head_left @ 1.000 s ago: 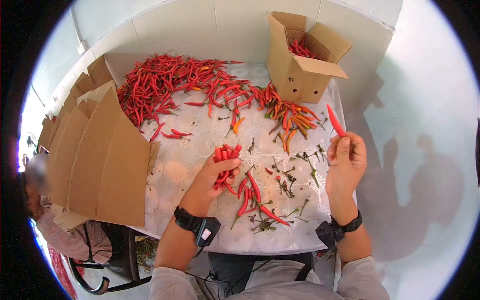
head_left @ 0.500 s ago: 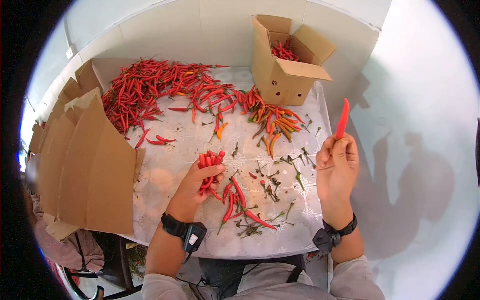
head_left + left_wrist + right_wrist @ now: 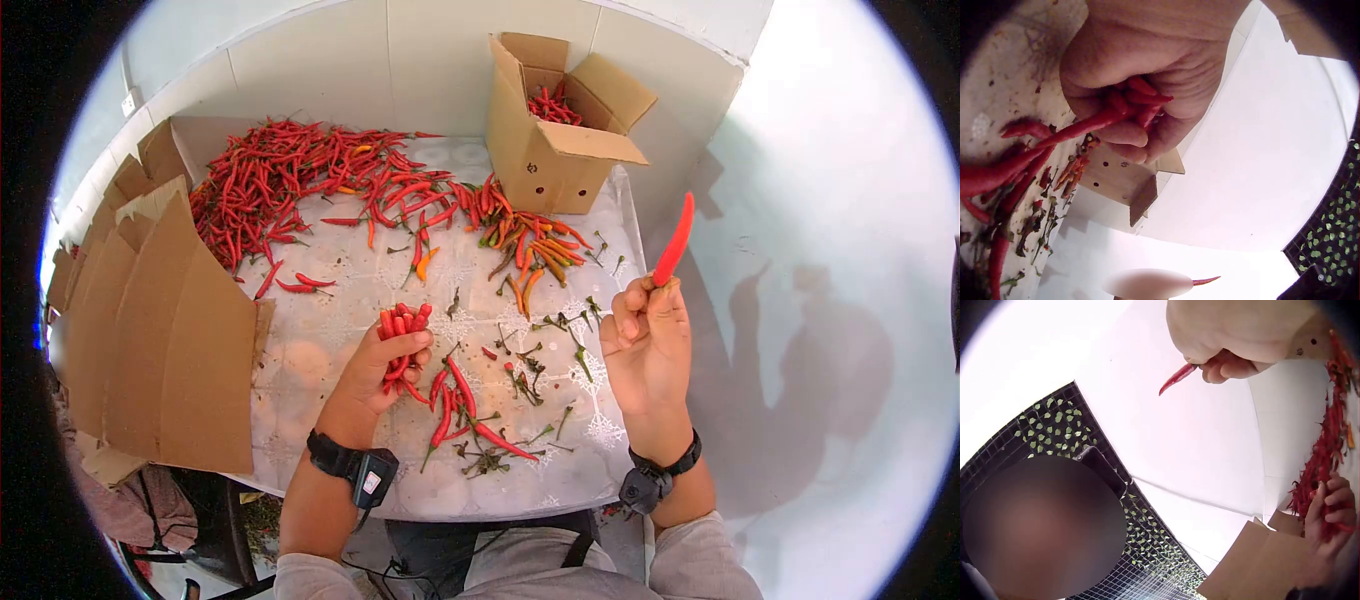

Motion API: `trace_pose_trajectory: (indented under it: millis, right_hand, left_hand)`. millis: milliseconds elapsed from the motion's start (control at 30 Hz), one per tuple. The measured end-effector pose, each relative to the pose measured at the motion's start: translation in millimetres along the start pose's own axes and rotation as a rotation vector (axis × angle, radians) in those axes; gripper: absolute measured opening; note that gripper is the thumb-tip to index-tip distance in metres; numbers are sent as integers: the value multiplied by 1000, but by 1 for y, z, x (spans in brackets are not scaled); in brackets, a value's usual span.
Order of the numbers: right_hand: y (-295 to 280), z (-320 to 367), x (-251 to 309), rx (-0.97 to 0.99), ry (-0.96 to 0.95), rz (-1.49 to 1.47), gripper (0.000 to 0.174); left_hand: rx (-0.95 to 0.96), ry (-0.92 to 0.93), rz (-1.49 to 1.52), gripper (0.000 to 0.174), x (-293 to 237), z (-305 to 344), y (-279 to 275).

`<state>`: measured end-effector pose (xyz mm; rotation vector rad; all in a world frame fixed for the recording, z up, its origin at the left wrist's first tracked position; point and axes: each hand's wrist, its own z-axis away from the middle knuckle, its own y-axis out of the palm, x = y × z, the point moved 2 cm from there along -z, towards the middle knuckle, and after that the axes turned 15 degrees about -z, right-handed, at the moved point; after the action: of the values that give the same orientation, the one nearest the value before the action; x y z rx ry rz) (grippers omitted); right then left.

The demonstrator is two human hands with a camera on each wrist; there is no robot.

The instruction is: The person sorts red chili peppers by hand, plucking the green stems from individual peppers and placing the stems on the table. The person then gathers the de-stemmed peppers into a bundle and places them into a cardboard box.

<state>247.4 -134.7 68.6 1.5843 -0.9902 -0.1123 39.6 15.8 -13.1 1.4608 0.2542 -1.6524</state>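
My left hand (image 3: 376, 366) grips a bunch of red chilies (image 3: 398, 322) above the table's front half; in the left wrist view the fingers curl round the bunch (image 3: 1127, 103). The right hand (image 3: 650, 352) is raised at the table's right edge, pinching one red chili (image 3: 675, 240) by its lower end, tip upward. In the right wrist view that chili (image 3: 1176, 379) sticks out from the fingertips. Several loose red chilies (image 3: 461, 384) with green stems lie just right of the left hand, beside scattered stems (image 3: 524, 380).
A large heap of red chilies (image 3: 270, 170) covers the back left. Orange and green chilies (image 3: 540, 250) lie near an open cardboard box (image 3: 548, 180) holding red ones. Cardboard flaps (image 3: 170, 340) stand along the left side. The wall (image 3: 840, 300) is to the right.
The head view has shifted, so the whole scene appears farther left. The right hand, still pinching its chili, has moved slightly left relative to the table. The left hand keeps its bunch.
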Motion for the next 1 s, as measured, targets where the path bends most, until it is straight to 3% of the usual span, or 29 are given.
trace_pose_trajectory:
  millis: [267, 367, 433, 467, 533, 567, 633, 700, 767, 833, 1000]
  right_hand:
    - [4, 3, 1, 15, 59, -48, 17]
    - [12, 5, 7, -6, -22, 5, 18]
    - [20, 2, 18, 43, -269, 104, 17]
    - [28, 0, 21, 47, -260, 101, 17]
    - [48, -5, 35, 48, -684, 366, 14]
    - [52, -13, 35, 50, -681, 359, 14]
    - [62, -31, 41, 38, -1074, 605, 14]
    - [69, -67, 35, -221, -1117, 704, 19]
    - [47, -128, 38, -151, -1197, 1063, 22]
    - [26, -171, 21, -112, -1055, 1531, 23]
    - [-6, -138, -14, 121, -655, 1473, 18]
  left_hand:
    - [23, -5, -9, 21, 1, -1, -2]
    - [28, 10, -3, 20, 1, 0, -2]
    - [19, 19, 1, 20, 0, 0, -2]
    - [9, 22, 4, 20, -1, 1, -1]
    - [15, 26, 6, 19, -3, 2, 0]
    - [9, 29, 3, 19, -3, 2, -1]
    - [16, 20, 11, 19, -2, 0, -2]
    - [17, 24, 4, 19, -1, -2, -3]
    - [11, 15, -3, 19, 2, -4, -6]
    - [5, 27, -13, 20, 5, -7, -11]
    - [-3, 51, 20, 20, 2, -8, -15]
